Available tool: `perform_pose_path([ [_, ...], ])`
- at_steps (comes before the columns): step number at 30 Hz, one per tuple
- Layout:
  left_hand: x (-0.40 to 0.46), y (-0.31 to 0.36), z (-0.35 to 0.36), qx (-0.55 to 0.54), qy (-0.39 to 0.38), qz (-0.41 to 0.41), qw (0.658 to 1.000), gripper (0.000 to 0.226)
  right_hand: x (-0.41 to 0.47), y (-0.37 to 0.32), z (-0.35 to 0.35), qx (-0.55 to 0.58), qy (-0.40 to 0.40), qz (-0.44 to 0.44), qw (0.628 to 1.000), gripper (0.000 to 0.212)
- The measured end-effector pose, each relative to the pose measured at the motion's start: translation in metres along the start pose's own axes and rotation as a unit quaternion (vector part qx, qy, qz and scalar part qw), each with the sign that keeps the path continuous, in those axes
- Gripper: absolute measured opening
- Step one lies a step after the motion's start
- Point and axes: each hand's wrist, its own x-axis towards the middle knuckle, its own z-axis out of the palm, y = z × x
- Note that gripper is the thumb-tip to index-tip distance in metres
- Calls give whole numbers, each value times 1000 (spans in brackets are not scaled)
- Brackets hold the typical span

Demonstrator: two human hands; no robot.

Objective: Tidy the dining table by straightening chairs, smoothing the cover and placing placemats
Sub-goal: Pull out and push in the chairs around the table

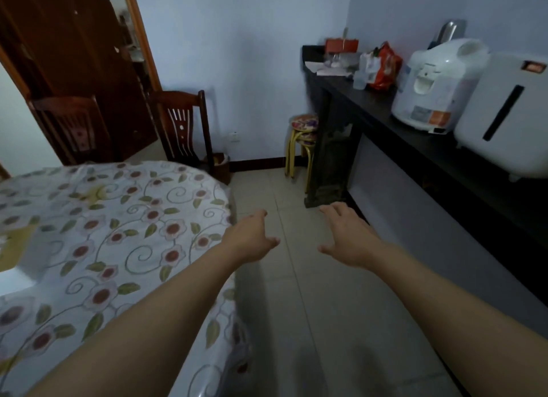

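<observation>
Fingers of the left hand [252, 239] and right hand [347, 236] are relaxed and hold nothing above the floor. The table cover [118, 233] lies just left; probably the chair [181, 129] beyond needs straightening next.

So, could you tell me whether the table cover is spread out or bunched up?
Spread. The floral cover lies flat across the tabletop and drapes over its right edge, with no obvious bunching; both hands are off it.

Both forearms are bare from the frame's lower edge to the wrists, with no sleeves showing, and the left hand [252, 242] and right hand [348, 239] carry no gloves.
</observation>
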Motion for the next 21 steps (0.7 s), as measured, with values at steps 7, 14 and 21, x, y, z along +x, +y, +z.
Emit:
perform_pose_path([
  [7, 158, 25, -20, -7, 30, -13, 999, 76, 171, 51, -17, -17, 8, -46, 999, 81],
  [14, 321, 27, -50, -16, 60, -115, 991, 75, 370, 93, -44, -11, -23, -133, 991, 85],
  [21, 439, -8, -91, -23, 84, -205, 975, 69, 532, 93, -48, 14, -60, -207, 976, 82],
])
